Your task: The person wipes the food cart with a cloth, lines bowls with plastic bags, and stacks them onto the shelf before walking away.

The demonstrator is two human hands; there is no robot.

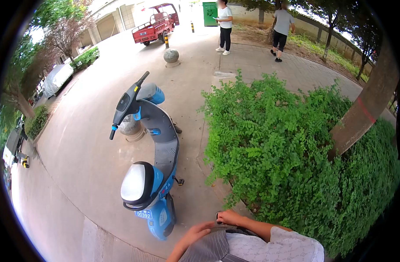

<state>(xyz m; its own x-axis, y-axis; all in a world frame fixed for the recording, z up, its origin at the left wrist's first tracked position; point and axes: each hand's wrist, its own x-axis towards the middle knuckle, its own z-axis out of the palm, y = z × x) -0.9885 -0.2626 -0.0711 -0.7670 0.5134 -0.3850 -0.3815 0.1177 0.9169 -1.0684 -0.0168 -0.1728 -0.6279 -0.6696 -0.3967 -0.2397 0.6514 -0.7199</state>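
Note:
My right hand is closed at the bottom of the view, its fingers round a small dark thing whose kind I cannot make out. Just to its left, my left hand lies with fingers stretched out over a dark striped cloth at my front. Near both hands, ahead and to the left, a blue and grey electric scooter stands upright, with a white-topped seat and a number plate. Neither hand touches it.
A leafy green hedge and a leaning tree trunk stand on the right. Stone ball bollards dot the pavement. Farther off are a red cargo tricycle, a green bin and two people, one in a white shirt.

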